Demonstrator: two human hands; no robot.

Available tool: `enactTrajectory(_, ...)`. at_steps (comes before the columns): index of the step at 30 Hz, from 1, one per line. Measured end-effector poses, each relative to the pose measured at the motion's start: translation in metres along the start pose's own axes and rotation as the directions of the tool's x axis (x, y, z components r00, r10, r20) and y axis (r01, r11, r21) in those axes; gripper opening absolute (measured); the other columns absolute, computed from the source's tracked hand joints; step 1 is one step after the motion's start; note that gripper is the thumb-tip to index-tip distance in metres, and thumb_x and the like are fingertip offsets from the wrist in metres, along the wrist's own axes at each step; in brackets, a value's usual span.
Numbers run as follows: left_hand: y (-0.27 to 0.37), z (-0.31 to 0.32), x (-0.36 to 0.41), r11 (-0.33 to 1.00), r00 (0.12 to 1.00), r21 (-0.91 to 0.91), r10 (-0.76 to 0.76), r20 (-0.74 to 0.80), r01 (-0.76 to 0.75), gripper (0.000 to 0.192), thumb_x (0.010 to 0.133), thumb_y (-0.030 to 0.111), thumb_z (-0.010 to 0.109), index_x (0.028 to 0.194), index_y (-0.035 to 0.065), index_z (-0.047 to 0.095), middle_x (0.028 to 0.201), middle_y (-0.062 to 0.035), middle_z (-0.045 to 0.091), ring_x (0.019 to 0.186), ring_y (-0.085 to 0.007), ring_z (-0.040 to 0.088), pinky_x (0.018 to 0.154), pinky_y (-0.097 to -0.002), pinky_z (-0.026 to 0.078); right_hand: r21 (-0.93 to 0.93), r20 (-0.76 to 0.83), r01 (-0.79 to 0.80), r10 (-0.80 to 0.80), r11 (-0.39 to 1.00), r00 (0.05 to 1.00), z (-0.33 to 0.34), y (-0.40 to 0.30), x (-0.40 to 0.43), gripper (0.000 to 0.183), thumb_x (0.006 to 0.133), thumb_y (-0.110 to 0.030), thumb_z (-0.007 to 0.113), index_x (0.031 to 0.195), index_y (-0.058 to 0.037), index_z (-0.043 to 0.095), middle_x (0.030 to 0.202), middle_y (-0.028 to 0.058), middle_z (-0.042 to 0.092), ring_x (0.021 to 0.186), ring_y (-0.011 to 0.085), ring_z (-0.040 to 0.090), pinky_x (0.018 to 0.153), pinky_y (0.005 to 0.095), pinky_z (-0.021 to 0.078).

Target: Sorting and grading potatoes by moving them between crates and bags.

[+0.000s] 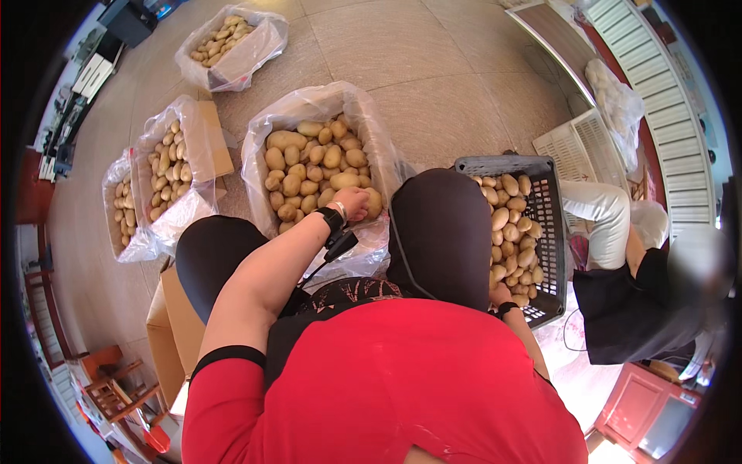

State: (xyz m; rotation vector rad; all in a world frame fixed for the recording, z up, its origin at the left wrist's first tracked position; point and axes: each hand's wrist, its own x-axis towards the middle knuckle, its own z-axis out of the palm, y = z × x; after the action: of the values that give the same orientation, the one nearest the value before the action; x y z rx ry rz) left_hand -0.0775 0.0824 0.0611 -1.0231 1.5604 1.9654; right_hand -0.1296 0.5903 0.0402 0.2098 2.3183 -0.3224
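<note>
My left hand (352,203) reaches into a box lined with clear plastic (253,174), in front of my knees. Its fingers are curled against a large potato (374,204) at the box's right side. Many potatoes (316,155) of mixed sizes fill this box. Beside my right knee stands a black plastic crate (549,232) holding smaller potatoes (510,232). My right hand (498,294) is down at the crate's near end, next to the potatoes there. My knee partly covers that hand, so its fingers and anything in them are hidden.
More plastic-lined boxes of potatoes stand on the tiled floor: one far box (272,35) and two at left, including a nearer box (203,139). An open cardboard box (174,325) is by my left leg. Another person (626,313) sits right of the crate, near white crates (579,145).
</note>
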Motion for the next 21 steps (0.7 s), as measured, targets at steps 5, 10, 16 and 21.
enactTrajectory(5,0.008,0.000,0.006,0.999,0.997,-0.055,0.000,0.072,0.004,0.037,0.089,0.028,0.052,0.119,0.0067,0.053,0.087,-0.0083,0.058,0.071,-0.0162,0.058,0.063,-0.0274,0.051,0.809,0.411,-0.309,-0.103,0.500,0.906,-0.020,-0.006,-0.016,0.030,0.070,-0.016,0.071,0.092,-0.0007,0.058,0.071,0.0115,0.062,0.058,0.0221,0.061,0.049,0.0338,0.0499)
enactTrajectory(10,0.034,0.009,0.000,0.993,0.991,-0.082,0.096,0.095,-0.088,0.036,0.089,0.029,0.054,0.117,0.0063,0.053,0.089,-0.0076,0.059,0.075,-0.0168,0.059,0.066,-0.0296,0.051,0.729,0.219,-0.157,-0.009,0.667,0.976,-0.061,-0.032,-0.016,0.027,0.078,-0.025,0.065,0.097,-0.0068,0.060,0.079,0.0076,0.064,0.067,0.0194,0.063,0.056,0.0347,0.0525)
enactTrajectory(16,0.089,0.038,-0.036,0.915,0.932,-0.212,0.360,0.041,-0.344,0.034,0.086,0.027,0.058,0.112,0.0049,0.057,0.087,-0.0062,0.061,0.072,-0.0141,0.059,0.064,-0.0269,0.050,0.933,-0.001,0.130,-0.358,0.336,0.934,-0.154,-0.136,-0.045,0.022,0.085,-0.023,0.059,0.095,-0.0041,0.054,0.078,0.0068,0.058,0.064,0.0193,0.058,0.052,0.0329,0.0514)
enactTrajectory(21,0.136,0.063,-0.086,0.717,0.713,-0.085,0.697,0.073,-0.692,0.037,0.090,0.029,0.056,0.118,0.0049,0.055,0.101,-0.0058,0.063,0.091,-0.0114,0.059,0.081,-0.0252,0.048,0.974,0.013,0.147,-0.696,0.170,0.718,-0.210,-0.247,-0.127,0.039,0.089,-0.035,0.056,0.108,-0.0025,0.049,0.079,0.0086,0.054,0.068,0.0170,0.056,0.054,0.0310,0.0530)
